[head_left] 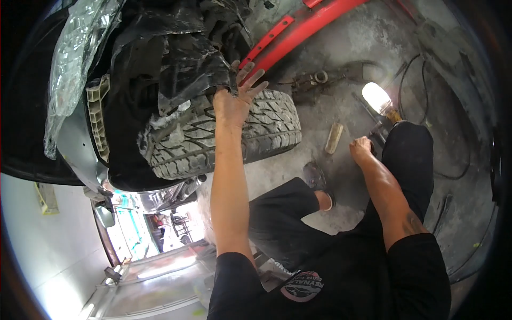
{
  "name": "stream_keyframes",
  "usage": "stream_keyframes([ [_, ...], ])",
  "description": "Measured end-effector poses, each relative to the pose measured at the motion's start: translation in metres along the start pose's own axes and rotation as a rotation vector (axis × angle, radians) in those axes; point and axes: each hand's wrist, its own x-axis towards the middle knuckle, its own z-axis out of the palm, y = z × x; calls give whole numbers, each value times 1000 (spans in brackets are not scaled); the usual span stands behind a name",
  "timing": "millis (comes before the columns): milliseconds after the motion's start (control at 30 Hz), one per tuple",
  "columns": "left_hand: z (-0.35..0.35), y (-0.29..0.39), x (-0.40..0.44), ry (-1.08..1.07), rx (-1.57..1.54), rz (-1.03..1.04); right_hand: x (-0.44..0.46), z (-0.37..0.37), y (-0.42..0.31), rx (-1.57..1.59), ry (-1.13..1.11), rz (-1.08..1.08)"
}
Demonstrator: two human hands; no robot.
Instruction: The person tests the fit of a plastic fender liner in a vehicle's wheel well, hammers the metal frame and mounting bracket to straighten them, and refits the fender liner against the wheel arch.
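My left hand (pixel 237 101) reaches up in front of a treaded tyre (pixel 224 136), fingers spread. It touches or nearly touches the lower edge of a torn black plastic wheel-arch liner (pixel 192 66); exact contact is hard to tell. Just beyond its fingertips runs a red curved body panel (pixel 288 42) with small holes along its flange. On the right, my right hand (pixel 361 148) is closed beside my knee. A dark tool with a metallic part (pixel 380 131) shows at that hand, its kind unclear and its grip partly hidden.
A lit work lamp (pixel 377 98) glows beyond my knee, with a black cable (pixel 425 90) looping behind. A small wooden block (pixel 334 138) and a dusty jack-like metal device (pixel 320 78) rest on the concrete floor. Clear plastic wrap (pixel 80 58) hangs over the car body at left.
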Motion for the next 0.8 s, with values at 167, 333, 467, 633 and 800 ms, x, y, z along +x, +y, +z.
stream_keyframes([
  [167,-2,-5,6,15,0,3,2,1,5,-1,9,28],
  [333,-9,-9,13,-36,-83,5,20,21,10,30,84,17],
  [467,-8,-8,14,-31,-140,-10,44,42,8,225,69,34],
  [633,-8,-12,14,-50,-225,17,27,14,-1,268,111,-87],
  [800,-12,-19,18,-76,-290,59,17,-4,-22,217,199,-392],
])
